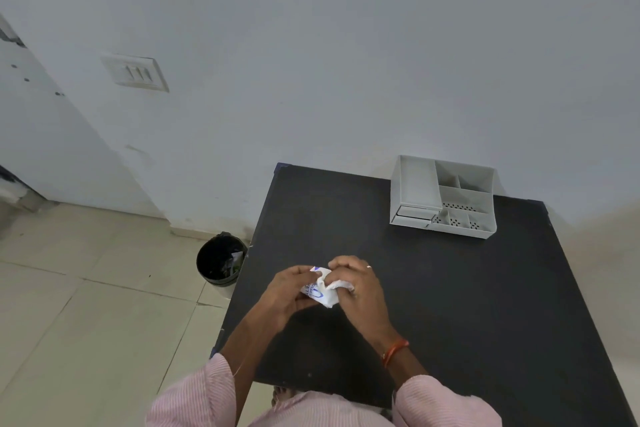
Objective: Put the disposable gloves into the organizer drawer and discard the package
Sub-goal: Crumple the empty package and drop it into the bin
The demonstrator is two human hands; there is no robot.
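I see both hands meeting over the near-centre of the black bench [450, 305], just left of the frame's middle. The left hand [289, 291] and right hand [360, 291] each have their fingers [341, 263] clenched on a crumpled white package [323, 291] with blue print, held between them above the bench. Whether gloves are inside it I cannot tell. The grey organizer [443, 198] sits at the bench's far edge, upper right of centre, against the wall, its small drawer [414, 213] at its lower left corner. A black bin [221, 262] stands on the tiled floor left of the bench.
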